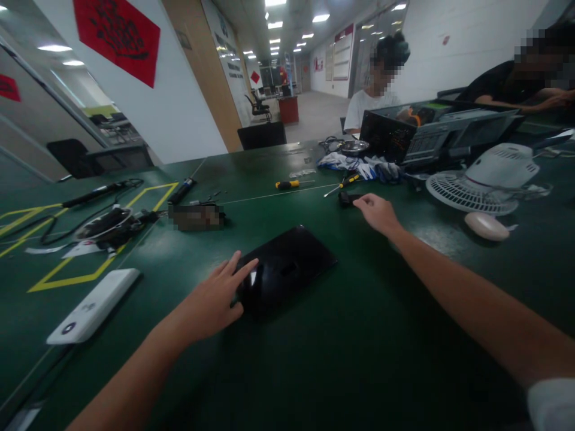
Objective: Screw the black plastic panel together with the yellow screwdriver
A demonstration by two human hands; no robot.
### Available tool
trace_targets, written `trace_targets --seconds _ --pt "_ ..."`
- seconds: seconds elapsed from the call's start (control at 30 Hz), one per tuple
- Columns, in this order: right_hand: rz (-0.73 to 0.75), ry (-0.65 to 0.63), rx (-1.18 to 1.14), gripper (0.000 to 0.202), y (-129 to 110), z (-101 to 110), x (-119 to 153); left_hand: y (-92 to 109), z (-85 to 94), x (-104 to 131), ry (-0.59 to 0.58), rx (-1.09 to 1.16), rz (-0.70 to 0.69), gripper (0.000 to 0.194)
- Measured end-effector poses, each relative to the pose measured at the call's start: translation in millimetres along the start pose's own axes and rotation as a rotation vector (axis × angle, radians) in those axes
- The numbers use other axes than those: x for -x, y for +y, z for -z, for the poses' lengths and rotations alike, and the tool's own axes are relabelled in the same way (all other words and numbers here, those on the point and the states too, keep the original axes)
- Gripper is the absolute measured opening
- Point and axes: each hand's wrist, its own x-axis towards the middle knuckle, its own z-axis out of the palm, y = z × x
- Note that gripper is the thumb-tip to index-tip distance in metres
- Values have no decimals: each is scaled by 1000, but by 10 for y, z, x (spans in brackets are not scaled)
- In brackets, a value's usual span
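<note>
A glossy black flat panel lies on the green table in front of me. My left hand rests at its left edge, fingers spread, some of them over the panel. Farther off to the right, my right hand has its fingers pressed together on a small black object on the table. What exactly that object is, I cannot make out. Beyond the panel lie a yellow and black screwdriver and a second yellow-handled tool.
At right are a white fan, a pinkish oval object and an open computer case. A white power strip and cables lie left. Two people sit across the table.
</note>
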Motion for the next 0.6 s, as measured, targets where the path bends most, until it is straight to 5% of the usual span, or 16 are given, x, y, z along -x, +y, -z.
trace_targets --seconds 0.13,0.23,0.37,0.6 --pt "14 40 285 90 -143 -12 -151 -16 -129 161 1 110 65 85" --pt "6 -29 432 101 -209 -105 -255 91 -320 240 81 176 101 94" --pt "-13 -88 512 82 -209 -208 -336 225 -501 235 163 238 169 111" --pt "138 -176 472 49 -199 -240 -226 39 -336 -10 167 348 5 84"
